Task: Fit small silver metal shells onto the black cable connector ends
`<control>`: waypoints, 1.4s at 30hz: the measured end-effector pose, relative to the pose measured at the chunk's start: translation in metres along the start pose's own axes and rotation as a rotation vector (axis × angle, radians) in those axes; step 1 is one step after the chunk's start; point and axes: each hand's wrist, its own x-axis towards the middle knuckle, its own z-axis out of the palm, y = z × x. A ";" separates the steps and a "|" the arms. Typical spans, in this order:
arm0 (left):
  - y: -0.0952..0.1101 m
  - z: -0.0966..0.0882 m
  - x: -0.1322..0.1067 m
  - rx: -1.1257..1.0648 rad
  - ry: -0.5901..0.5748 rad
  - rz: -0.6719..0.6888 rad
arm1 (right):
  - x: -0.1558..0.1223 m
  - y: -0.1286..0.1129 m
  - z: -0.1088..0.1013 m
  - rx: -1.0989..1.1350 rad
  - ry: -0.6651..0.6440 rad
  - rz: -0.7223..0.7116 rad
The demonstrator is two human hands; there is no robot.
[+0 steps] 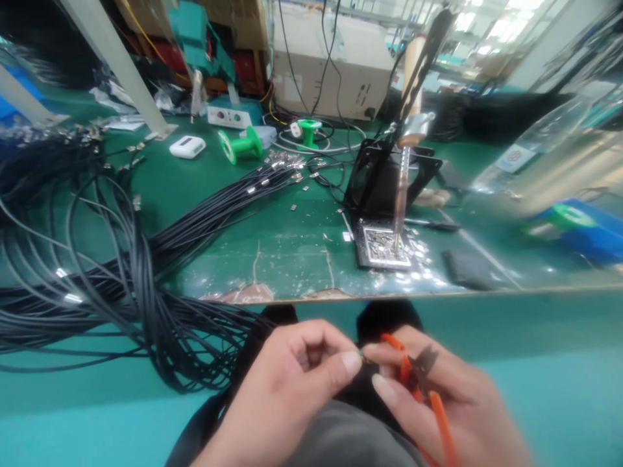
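My left hand is above my lap, thumb and forefinger pinched on a tiny piece too small to make out. Facing it, my right hand holds orange-handled wire cutters in the palm, the metal jaws pointing up and away from the left hand. The right thumb and forefinger reach toward the tiny piece; whether they touch it is unclear. Left of the hands, a thick bundle of black cables hangs over the table edge, its small metal connectors lying on the green tabletop.
A soldering iron stands tip down over a small tray of metal bits, beside a black fan. Behind are green spools, a white box and a control unit. A plastic bottle lies right, near a blue object.
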 end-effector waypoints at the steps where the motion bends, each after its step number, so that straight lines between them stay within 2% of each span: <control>1: 0.000 0.000 0.000 -0.007 0.000 -0.001 | 0.000 0.000 0.000 0.004 -0.004 -0.002; 5: 0.000 0.001 0.001 -0.043 -0.023 0.007 | 0.000 -0.004 -0.001 -0.018 0.004 -0.028; 8: 0.000 0.000 0.001 -0.058 -0.049 0.009 | 0.000 -0.006 -0.003 -0.150 -0.026 -0.065; 14: 0.000 -0.002 0.003 -0.002 -0.046 0.008 | -0.004 0.001 0.000 -0.467 -0.066 -0.359; 17: -0.001 -0.004 0.004 -0.005 -0.043 0.012 | -0.007 0.006 -0.001 -0.528 -0.067 -0.418; 19: -0.002 -0.004 0.004 -0.015 -0.044 0.012 | -0.009 0.007 -0.006 -0.478 -0.085 -0.373; 21: -0.003 -0.004 0.003 -0.044 -0.050 0.012 | -0.011 0.008 -0.013 -0.413 -0.074 -0.269; 26: -0.001 -0.002 0.001 -0.131 -0.053 0.022 | -0.008 0.012 -0.023 -0.293 0.061 -0.081; 30: 0.000 -0.004 0.000 -0.103 -0.077 0.069 | -0.005 0.018 -0.021 -0.270 -0.002 0.018; 36: 0.001 -0.007 0.000 -0.149 -0.160 0.103 | -0.004 0.025 -0.016 -0.245 -0.082 0.061; 42: 0.003 -0.008 0.001 -0.230 -0.218 0.087 | 0.004 0.023 -0.016 -0.243 -0.229 -0.002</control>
